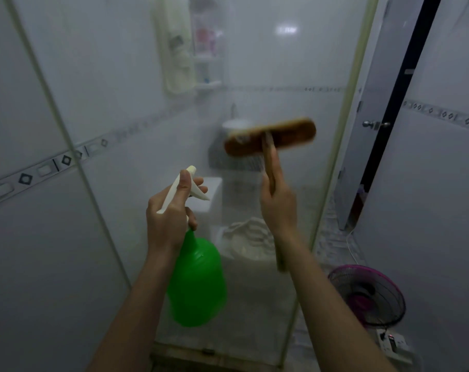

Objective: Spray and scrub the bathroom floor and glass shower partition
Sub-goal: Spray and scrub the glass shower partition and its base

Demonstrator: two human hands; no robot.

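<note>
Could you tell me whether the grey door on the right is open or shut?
Open: the grey door with round knob stands ajar, dark gap beside it.

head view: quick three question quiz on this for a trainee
1. True or false: the right hand grips the brush by its handle.
2. The bottle in the left hand is: A red, B green, C blue.
3. What pink thing stands at lower right?
Key: 1 true; 2 B; 3 fan.
</note>
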